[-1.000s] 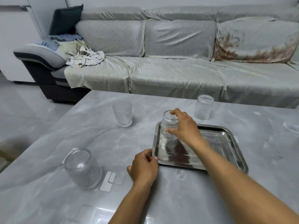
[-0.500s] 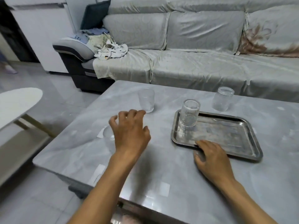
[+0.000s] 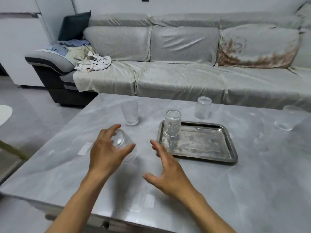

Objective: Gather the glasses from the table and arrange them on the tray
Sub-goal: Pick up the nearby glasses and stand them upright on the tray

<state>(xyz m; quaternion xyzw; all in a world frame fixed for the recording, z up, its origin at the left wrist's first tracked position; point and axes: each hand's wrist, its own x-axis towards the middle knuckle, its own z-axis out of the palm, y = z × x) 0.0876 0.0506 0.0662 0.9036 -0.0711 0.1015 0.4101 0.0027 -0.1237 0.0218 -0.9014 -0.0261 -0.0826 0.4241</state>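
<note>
We find one clear ribbed glass (image 3: 172, 123) standing mouth-down in the far-left corner of the rectangular stainless steel tray (image 3: 215, 157), a corner placement that, in our judgement, leaves the rest of the tray free for the others. Nearest the person, a clear rounded glass (image 3: 124, 145) sits inverted on the grey marble-look table (image 3: 252, 182), just left of the tray. The left hand (image 3: 107, 152) arches over it, fingers and thumb spread either side of the base; we cannot tell whether contact is made, and no grip is closed. The right hand (image 3: 170, 172) hovers open and empty, fingers splayed, near the tray's front-left corner, presumably ready to steady the tray or receive the glass.

Three further glasses remain off the tray: an upright clear tumbler (image 3: 130, 113), an inverted clear glass (image 3: 202, 107) beyond the tray, and a low glass (image 3: 286, 121) at far right.

Compared with half a second ago, the left hand has come down over the rounded glass, and the right hand has lifted off the tray's rim.
</note>
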